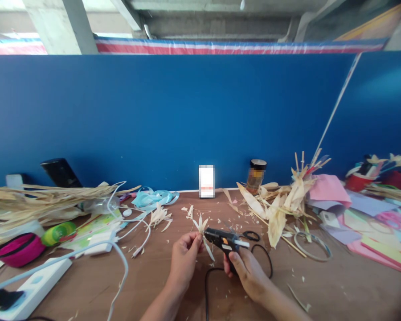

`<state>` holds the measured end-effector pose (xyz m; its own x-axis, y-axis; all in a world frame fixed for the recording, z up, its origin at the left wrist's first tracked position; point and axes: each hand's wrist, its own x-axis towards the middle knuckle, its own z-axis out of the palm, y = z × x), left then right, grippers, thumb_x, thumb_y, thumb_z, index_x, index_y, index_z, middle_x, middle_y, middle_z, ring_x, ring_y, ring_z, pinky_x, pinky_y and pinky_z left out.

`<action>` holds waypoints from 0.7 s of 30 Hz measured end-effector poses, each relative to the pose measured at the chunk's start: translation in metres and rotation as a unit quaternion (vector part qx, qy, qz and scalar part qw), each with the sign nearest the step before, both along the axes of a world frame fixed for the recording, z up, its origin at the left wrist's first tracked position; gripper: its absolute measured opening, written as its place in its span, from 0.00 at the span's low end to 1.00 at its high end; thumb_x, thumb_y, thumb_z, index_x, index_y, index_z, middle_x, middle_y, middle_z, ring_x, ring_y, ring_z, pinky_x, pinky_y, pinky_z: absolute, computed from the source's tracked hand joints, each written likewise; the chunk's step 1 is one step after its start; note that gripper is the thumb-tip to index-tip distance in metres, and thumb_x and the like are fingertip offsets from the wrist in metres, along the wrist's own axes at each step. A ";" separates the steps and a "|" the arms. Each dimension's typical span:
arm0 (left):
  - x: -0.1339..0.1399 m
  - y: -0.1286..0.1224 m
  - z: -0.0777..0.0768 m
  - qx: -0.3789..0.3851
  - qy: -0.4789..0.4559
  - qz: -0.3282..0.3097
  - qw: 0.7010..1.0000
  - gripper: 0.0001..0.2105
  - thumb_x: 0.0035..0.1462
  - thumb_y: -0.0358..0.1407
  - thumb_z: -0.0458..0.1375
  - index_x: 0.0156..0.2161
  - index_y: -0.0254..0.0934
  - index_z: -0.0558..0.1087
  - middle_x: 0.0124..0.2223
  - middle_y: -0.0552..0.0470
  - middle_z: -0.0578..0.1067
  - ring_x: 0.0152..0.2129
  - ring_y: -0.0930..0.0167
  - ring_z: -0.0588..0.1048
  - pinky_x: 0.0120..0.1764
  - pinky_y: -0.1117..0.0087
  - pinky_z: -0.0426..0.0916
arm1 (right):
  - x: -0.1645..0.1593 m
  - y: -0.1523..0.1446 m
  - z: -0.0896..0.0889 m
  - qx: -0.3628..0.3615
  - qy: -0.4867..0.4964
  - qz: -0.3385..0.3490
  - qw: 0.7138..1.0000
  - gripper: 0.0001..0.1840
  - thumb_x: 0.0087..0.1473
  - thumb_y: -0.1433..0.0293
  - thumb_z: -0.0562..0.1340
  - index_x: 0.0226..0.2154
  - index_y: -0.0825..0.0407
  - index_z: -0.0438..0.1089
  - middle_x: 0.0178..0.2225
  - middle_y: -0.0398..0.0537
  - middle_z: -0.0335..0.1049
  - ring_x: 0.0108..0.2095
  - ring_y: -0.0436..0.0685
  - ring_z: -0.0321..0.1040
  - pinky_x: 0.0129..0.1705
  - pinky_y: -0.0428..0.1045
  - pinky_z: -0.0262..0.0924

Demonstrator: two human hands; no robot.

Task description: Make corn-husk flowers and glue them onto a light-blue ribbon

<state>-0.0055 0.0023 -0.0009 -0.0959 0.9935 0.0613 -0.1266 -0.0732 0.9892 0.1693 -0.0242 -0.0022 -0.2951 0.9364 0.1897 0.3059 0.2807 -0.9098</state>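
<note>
Blue partition [173, 111] behind brown table [167, 276]

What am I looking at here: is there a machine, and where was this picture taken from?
There's no robot, just a person's two bare hands. The single picture comes from a camera worn on that person's head, looking forward and down. The left hand pinches a pale, petalled flower shape. The right hand grips a black glue gun, its nozzle close to the flower. On the brown table lie dry husk strips, blue ribbon, a white power strip and coloured paper.
</note>
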 end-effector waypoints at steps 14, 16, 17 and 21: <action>0.000 0.001 0.002 0.000 0.002 0.005 1.000 0.12 0.47 0.42 0.58 0.27 0.32 0.71 0.20 0.56 0.66 0.18 0.76 0.63 0.24 0.76 0.58 | 0.001 0.000 0.007 0.015 -0.034 0.006 0.999 0.29 0.58 0.56 0.43 0.20 0.54 0.65 0.20 0.45 0.64 0.24 0.51 0.63 0.28 0.45 0.54; -0.001 0.001 0.002 -0.007 -0.003 0.010 1.000 0.12 0.47 0.42 0.58 0.27 0.32 0.71 0.20 0.56 0.67 0.19 0.76 0.64 0.25 0.76 0.59 | 0.001 0.000 0.006 0.012 -0.027 0.010 1.000 0.28 0.58 0.56 0.43 0.20 0.54 0.65 0.20 0.44 0.64 0.23 0.51 0.63 0.28 0.45 0.54; -0.001 0.001 0.002 -0.011 -0.006 0.012 1.000 0.12 0.46 0.42 0.59 0.27 0.32 0.71 0.20 0.56 0.67 0.19 0.76 0.64 0.25 0.76 0.60 | 0.001 0.000 0.006 0.012 -0.023 0.009 1.000 0.28 0.58 0.56 0.43 0.20 0.54 0.65 0.20 0.44 0.64 0.23 0.51 0.63 0.28 0.45 0.54; 0.000 0.001 0.005 -0.013 -0.009 0.010 1.000 0.12 0.46 0.42 0.59 0.26 0.32 0.72 0.20 0.56 0.67 0.18 0.75 0.64 0.25 0.75 0.60 | 0.001 -0.001 0.005 0.013 -0.016 0.004 1.000 0.27 0.58 0.56 0.43 0.21 0.53 0.65 0.20 0.44 0.64 0.24 0.51 0.63 0.29 0.45 0.55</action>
<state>-0.0056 0.0029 0.0039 -0.1168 0.9926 0.0328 -0.1426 -0.0495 0.9885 0.1702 -0.0254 0.0024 -0.3078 0.9291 0.2049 0.3319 0.3067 -0.8920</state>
